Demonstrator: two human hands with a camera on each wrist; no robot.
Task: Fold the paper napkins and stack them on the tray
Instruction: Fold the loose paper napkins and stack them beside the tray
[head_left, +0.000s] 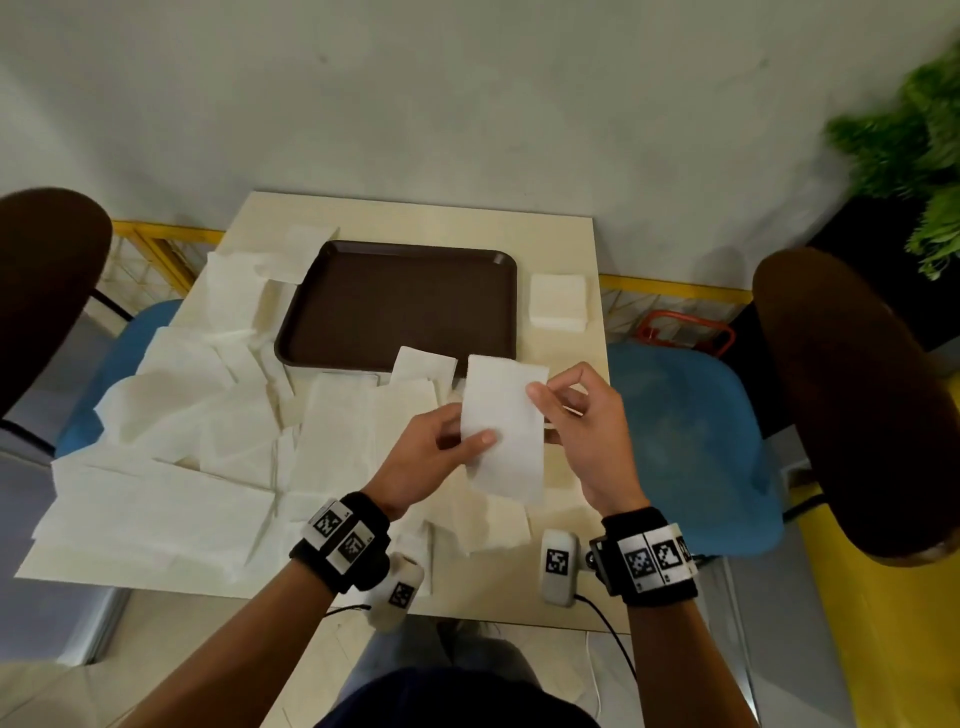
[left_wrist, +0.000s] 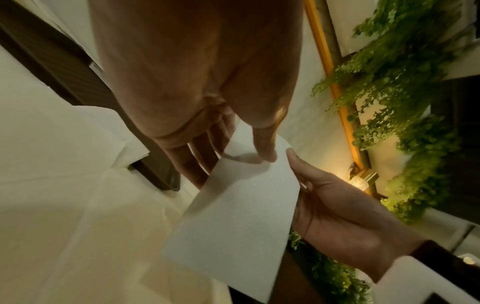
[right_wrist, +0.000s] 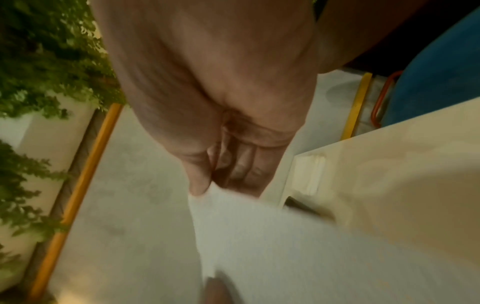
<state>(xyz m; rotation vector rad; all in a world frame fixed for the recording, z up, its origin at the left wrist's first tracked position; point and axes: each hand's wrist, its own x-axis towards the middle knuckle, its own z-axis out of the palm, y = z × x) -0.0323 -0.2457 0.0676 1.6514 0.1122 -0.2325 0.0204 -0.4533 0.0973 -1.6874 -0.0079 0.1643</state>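
Head view: I see a pale square table (head_left: 566, 249) against a grey-white wall (head_left: 467, 104). A brown tray (head_left: 400, 301) sits toward the far side, bare inside. Loose unfolded napkins (head_left: 208, 415) cover the table's left and near parts; a neat napkin stack (head_left: 557, 301) lies just right of the tray. My left hand (head_left: 431, 457) and right hand (head_left: 587, 431) hold one folded napkin (head_left: 501, 426) up above the near edge, thumbs on top. Blue chairs (head_left: 691, 441) stand either side, a green plant (head_left: 914, 140) far right, a yellow rail (head_left: 675, 288) behind.

Left wrist view: left thumb presses the napkin (left_wrist: 239, 216); right hand (left_wrist: 345, 222) grips its right edge. Plant (left_wrist: 394, 82) beyond.

Right wrist view, blurred: right hand (right_wrist: 223, 160) pinches the napkin (right_wrist: 285, 246) at its corner.
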